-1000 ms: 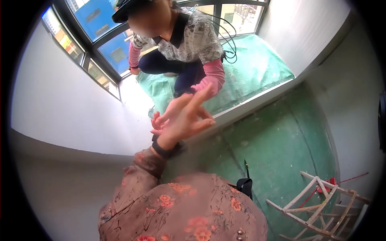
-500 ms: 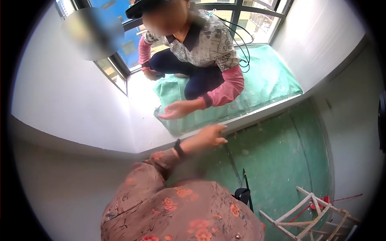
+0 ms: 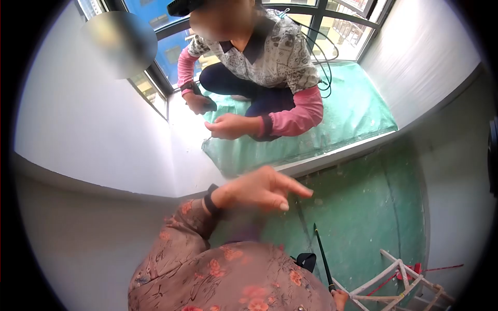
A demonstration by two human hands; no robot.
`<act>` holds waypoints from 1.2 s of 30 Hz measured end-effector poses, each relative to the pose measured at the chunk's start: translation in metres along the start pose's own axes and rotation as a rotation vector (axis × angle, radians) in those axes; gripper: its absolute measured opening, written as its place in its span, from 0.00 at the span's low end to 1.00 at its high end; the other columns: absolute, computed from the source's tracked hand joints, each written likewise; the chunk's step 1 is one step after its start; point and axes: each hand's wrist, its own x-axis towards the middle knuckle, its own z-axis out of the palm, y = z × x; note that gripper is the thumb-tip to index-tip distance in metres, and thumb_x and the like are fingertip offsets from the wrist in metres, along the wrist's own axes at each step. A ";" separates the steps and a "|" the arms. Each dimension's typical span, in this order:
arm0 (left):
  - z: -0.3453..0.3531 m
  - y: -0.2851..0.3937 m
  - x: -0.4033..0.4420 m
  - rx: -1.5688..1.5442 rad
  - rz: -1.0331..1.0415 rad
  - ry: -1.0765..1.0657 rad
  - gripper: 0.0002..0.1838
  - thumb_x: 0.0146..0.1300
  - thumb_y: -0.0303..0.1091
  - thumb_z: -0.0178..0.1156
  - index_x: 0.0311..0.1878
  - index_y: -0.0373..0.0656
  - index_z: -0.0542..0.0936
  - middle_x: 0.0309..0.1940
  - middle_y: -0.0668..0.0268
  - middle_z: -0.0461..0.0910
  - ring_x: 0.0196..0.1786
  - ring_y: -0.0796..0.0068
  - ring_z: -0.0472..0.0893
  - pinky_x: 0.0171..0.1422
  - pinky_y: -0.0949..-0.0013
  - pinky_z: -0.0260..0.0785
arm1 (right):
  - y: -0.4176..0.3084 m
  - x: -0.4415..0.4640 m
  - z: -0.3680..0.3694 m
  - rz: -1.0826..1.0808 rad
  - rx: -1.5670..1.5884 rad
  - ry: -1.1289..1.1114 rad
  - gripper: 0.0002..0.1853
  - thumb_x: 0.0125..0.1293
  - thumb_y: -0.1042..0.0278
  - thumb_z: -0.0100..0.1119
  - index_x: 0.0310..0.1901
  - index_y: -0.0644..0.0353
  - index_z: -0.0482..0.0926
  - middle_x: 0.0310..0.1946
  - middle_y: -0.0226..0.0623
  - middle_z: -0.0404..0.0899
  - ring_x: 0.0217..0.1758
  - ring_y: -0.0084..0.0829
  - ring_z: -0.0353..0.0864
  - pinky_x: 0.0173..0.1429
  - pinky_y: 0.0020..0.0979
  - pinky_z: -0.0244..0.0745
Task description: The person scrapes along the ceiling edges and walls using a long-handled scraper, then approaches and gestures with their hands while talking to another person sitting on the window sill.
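Observation:
My left hand (image 3: 264,191) is raised in front of me with nothing in it, its index finger and thumb stretched out and apart. A dark band is round that wrist. At the bottom right, my right hand (image 3: 340,299) is closed round the lower end of a thin black stick (image 3: 323,256), which points up over the floor. Opposite me a person (image 3: 259,57) crouches on the green-covered window ledge (image 3: 358,103). One of that person's hands (image 3: 228,126) is above the ledge edge; the other (image 3: 198,102) has a dark object by it.
A whitish wooden frame (image 3: 399,274) stands at the lower right, with a red item (image 3: 410,271) and a red line on it. Black cables (image 3: 328,67) hang behind the person. Green sheeting (image 3: 358,207) covers the floor. White walls (image 3: 98,119) border the window.
My left hand has moved down, away from the other person's hand. My right hand has come into view on the black stick. The other person's near hand has drawn back over the ledge.

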 end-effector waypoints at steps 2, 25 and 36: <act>0.011 -0.025 0.006 0.044 0.063 -0.049 0.23 0.57 0.42 0.63 0.54 0.42 0.76 0.29 0.67 0.80 0.30 0.84 0.75 0.36 0.76 0.68 | 0.015 0.018 0.002 -0.039 -0.027 0.024 0.11 0.43 0.72 0.65 0.26 0.72 0.79 0.19 0.37 0.79 0.23 0.26 0.76 0.30 0.31 0.72; 0.105 -0.187 0.050 0.123 -0.390 0.106 0.18 0.60 0.39 0.55 0.45 0.34 0.78 0.27 0.66 0.77 0.28 0.78 0.75 0.30 0.73 0.69 | -0.050 -0.039 -0.053 0.063 0.045 -0.185 0.11 0.55 0.68 0.57 0.28 0.70 0.76 0.15 0.40 0.74 0.11 0.27 0.71 0.13 0.30 0.65; 0.112 -0.197 0.048 0.153 -0.397 0.091 0.18 0.59 0.39 0.55 0.45 0.34 0.78 0.31 0.65 0.79 0.31 0.76 0.77 0.33 0.71 0.70 | -0.053 -0.031 -0.057 0.060 0.107 -0.135 0.13 0.54 0.66 0.59 0.23 0.70 0.76 0.12 0.40 0.74 0.09 0.27 0.71 0.10 0.28 0.62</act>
